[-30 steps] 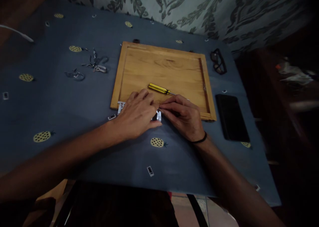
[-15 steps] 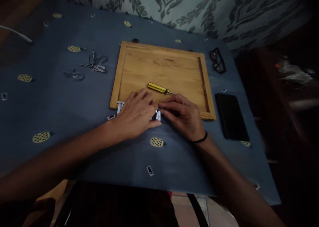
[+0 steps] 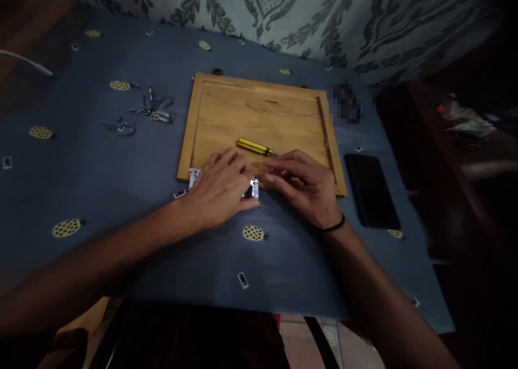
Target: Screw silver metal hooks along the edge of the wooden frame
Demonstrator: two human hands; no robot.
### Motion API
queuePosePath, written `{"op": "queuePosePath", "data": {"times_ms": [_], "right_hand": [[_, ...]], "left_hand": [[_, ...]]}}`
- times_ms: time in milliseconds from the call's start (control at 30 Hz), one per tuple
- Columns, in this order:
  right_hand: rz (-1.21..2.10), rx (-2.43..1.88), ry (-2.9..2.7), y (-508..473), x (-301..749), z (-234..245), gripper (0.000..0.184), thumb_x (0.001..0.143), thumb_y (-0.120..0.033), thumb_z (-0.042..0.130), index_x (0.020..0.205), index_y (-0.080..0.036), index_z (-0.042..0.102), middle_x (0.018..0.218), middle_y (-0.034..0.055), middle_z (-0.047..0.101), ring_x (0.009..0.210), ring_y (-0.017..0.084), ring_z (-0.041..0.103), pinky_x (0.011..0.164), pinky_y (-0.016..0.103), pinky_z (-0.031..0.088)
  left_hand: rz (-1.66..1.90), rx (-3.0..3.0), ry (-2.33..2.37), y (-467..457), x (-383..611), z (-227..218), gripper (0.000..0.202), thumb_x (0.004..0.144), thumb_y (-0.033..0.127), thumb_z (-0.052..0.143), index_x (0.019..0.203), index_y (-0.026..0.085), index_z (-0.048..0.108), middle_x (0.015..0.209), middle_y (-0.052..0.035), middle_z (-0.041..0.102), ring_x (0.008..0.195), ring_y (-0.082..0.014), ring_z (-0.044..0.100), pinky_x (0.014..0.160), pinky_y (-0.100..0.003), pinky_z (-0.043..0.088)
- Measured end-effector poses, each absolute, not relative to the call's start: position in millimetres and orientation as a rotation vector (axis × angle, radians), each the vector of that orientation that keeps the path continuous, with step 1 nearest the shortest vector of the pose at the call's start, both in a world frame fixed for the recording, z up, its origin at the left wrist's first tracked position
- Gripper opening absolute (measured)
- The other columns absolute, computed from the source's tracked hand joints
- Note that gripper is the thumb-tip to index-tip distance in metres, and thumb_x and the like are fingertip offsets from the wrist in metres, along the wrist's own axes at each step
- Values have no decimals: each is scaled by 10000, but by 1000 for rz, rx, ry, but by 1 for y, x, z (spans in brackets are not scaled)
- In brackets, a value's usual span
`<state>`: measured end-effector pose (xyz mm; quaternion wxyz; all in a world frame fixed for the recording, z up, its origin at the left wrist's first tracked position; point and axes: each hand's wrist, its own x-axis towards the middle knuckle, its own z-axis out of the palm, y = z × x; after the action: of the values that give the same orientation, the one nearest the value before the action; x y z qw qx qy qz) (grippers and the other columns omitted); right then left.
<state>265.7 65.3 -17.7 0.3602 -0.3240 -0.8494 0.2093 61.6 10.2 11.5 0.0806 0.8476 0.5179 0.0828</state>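
At the near edge of a framed wooden panel (image 3: 226,107), my left hand (image 3: 220,188) is closed over a shiny metal handle-like fitting (image 3: 254,189). Both ends of the fitting stick out past the hand, while its middle is hidden. My right hand (image 3: 309,185), with a dark band at the wrist, hovers just right of the fitting's end. Its thumb and forefinger are apart, and nothing shows between them. A yellow and black screwdriver (image 3: 254,147) lies on the panel beyond both hands, its tip hidden behind the right fingers.
Several small metal fittings (image 3: 156,113) lie on the blue tablecloth (image 3: 133,196) left of the panel. A black phone (image 3: 373,191) rests to the right, with a blurred dark object (image 3: 347,102) behind it. A white cable (image 3: 32,64) reaches in at the far left.
My right hand has drawn back a little to the right from the fitting's end, and its fingertips have parted. My left hand keeps its place on the fitting. The view has shifted slightly.
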Motion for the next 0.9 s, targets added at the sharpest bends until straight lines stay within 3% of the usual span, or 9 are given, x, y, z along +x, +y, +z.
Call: {"op": "queuePosePath", "data": {"times_ms": [100,233,333,433,567,633,767,900], "right_hand": [[428,-905,-2180,77,267,-14,167,950,-316,658,1034,-225,771,904,49,730,700,139,659,557,256,520],[229,-1009,-2400,93,260,-16,221,959,-329,614,1091,-207,743,1034,91,729,870,219,697,696,332,552],[175,-1068,-2467,100,251,-23,244,937,-328,632,1130,-211,726,1099,102,717,862,243,688,663,341,510],[135,-1115,-2478,103,244,-29,215,943,-310,614,1111,-225,719,1049,89,709,789,221,663,597,318,453],[120,-1116,-2427,102,245,-24,173,970,-316,584,1042,-211,701,987,86,696,805,215,663,635,323,487],[170,-1090,-2299,96,248,-13,188,993,-364,567,1035,-209,666,952,70,688,770,190,661,645,322,509],[587,-946,-1750,77,249,13,208,976,-451,613,979,-246,579,772,-24,625,510,95,576,453,251,439],[733,-851,-1589,58,244,22,246,924,-419,702,919,-240,534,784,-28,650,538,93,639,457,236,475]], "left_hand": [[225,2515,1540,10,61,13,371,909,439,732,1098,120,727,1069,-121,654,1130,-314,532,933,-423,438],[247,2541,1539,10,60,12,366,914,438,724,1081,112,727,1070,-125,659,1114,-313,532,923,-428,442],[282,2570,1536,10,60,10,345,906,438,733,1036,118,727,1047,-121,663,1081,-305,535,895,-424,452],[295,2577,1535,10,60,9,341,898,446,743,1014,126,725,1039,-116,664,1066,-298,539,888,-420,455],[266,2560,1539,10,61,11,361,896,448,746,1041,118,720,1062,-117,667,1093,-305,548,901,-424,465],[264,2555,1538,10,60,11,357,890,439,755,1046,120,720,1065,-113,669,1100,-308,553,904,-427,471],[289,2576,1525,10,59,10,339,888,428,760,1033,123,730,1053,-113,669,1086,-306,557,890,-425,477],[313,2596,1523,10,58,8,343,890,428,754,1050,125,735,1045,-115,669,1071,-307,558,876,-419,475]]}}
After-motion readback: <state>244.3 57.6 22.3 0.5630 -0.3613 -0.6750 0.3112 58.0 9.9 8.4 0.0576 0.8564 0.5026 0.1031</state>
